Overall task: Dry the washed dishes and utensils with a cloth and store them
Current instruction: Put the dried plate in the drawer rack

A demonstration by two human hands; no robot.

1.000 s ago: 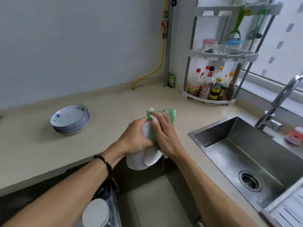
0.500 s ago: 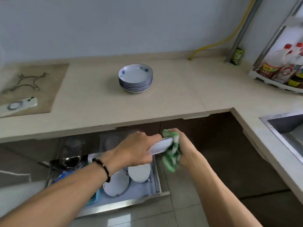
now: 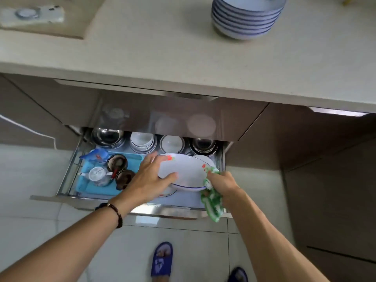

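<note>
A white plate with a blue rim and small red marks is held over the pulled-out drawer under the counter. My left hand grips its left edge, thumb on the inside. My right hand holds a green and white cloth against the plate's right edge; the cloth hangs down over the drawer front. Beneath it lie other white plates, mostly hidden. A stack of blue-rimmed bowls stands on the counter.
The drawer's back row holds steel bowls and white bowls. A blue tray on its left carries a small teapot and dark cups. My blue slippers stand on the tiled floor below.
My view has dropped from the counter to the open drawer. Both hands have lowered the plate and cloth from counter height to just above the plates in the drawer.
</note>
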